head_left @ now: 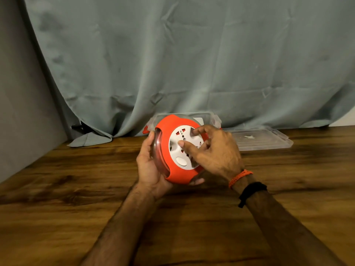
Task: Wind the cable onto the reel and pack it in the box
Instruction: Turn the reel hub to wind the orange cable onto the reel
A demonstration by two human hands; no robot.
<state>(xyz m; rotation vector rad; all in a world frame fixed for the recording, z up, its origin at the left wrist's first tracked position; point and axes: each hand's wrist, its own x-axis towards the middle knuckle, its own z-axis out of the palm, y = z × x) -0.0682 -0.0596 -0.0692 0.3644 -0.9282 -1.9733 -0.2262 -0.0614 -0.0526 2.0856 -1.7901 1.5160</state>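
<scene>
Here, closest to me, my left hand (151, 166) is curled under and around the edge of the reel (179, 150), holding it up off the tabletop (76, 189). I hold it from below so it stays steady and its white face tips up toward me. My right hand (213, 150) rests on that white face with the fingers spread wide and bent, the fingertips (180, 144) pressing on it. I think that is so I can turn the middle part and pull the cable inside. I can see no loose cable hanging out, so the winding may be almost done.

Just behind the reel sits the clear box (215, 120) with its top open, ready for the reel to go in. Its lid (263, 138) lies flat beside it on the right. Farthest back hangs a gray curtain (192, 54).
</scene>
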